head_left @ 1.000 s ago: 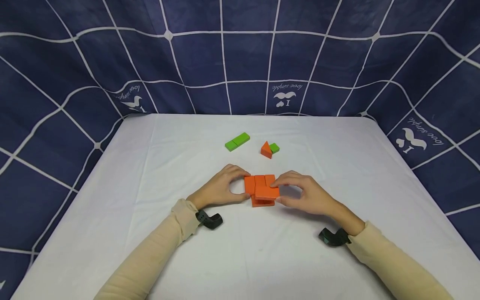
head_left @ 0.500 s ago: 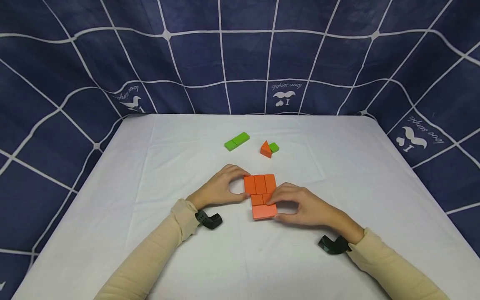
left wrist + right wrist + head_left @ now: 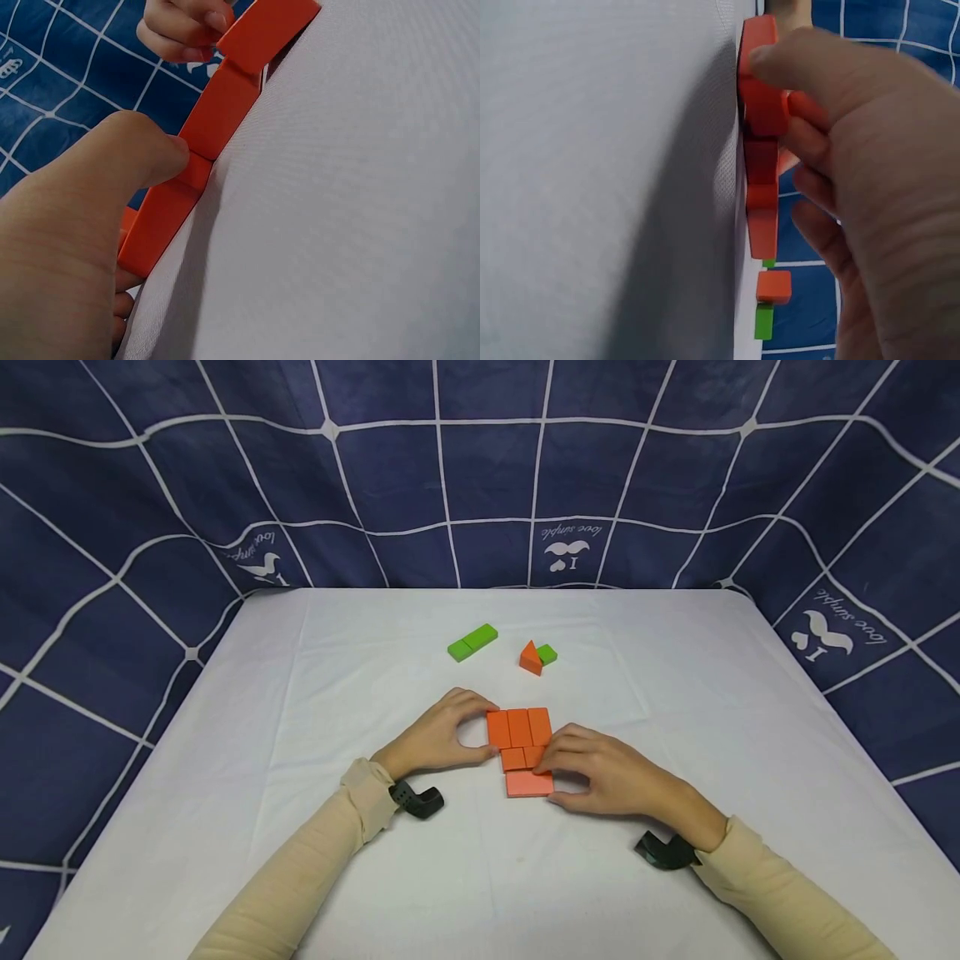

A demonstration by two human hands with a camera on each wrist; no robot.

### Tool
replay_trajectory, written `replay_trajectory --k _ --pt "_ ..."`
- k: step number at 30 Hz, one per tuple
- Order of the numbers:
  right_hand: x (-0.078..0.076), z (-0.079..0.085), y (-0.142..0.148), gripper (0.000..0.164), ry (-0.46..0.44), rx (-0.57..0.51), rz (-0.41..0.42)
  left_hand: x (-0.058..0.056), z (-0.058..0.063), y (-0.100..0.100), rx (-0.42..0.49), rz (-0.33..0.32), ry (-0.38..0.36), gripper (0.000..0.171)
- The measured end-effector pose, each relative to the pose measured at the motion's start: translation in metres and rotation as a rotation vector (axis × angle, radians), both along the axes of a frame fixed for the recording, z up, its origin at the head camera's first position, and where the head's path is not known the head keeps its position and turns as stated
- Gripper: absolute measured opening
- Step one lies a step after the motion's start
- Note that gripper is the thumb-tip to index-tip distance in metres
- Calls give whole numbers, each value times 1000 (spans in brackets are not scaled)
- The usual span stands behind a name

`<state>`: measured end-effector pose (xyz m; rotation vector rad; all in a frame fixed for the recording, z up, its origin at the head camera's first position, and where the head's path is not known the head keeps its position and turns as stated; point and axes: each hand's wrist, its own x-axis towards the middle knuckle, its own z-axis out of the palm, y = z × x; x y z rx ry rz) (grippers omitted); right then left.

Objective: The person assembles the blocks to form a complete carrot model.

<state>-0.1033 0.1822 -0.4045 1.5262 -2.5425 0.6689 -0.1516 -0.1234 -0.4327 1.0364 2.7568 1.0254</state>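
Three upright-set orange rectangular blocks (image 3: 519,728) form a row on the white cloth, with two smaller orange blocks (image 3: 513,760) directly below them. My left hand (image 3: 442,735) grips the row's left end, thumb at its near corner and fingers at the far one. At the near end of the arrangement, my right hand (image 3: 611,772) pinches a wide orange block (image 3: 528,785) by its right end. In the left wrist view, a dark gap shows under this wide block's edge (image 3: 271,34). The right fingers partly cover the right small block.
Farther back on the white table (image 3: 375,877) lie two green blocks (image 3: 472,642) end to end. To their right, an orange triangular block (image 3: 531,658) stands against a small green block (image 3: 547,654). A dark blue checked cloth (image 3: 480,468) hangs around the back and sides.
The right hand has brought the wide orange block from above the small blocks to just below them, nearer the body, and levelled it. My left hand has kept its hold on the row.
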Motion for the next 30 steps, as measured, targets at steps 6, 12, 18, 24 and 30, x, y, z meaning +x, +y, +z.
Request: replay_trajectory --k 6,12,18,24,30 --pt "-1 -1 0 24 40 -1 10 0 -1 0 1 1 3 56" --pt "-3 -2 -1 23 46 1 20 1 0 0 6 -2 0 56" --pt "-4 -2 -2 21 70 5 20 0 3 0 4 0 4 56" --pt "-5 0 -5 20 57 1 15 -1 2 0 7 -2 10 56" --pt "-15 5 -9 19 3 -49 -31 0 -1 -1 8 -5 4 56"
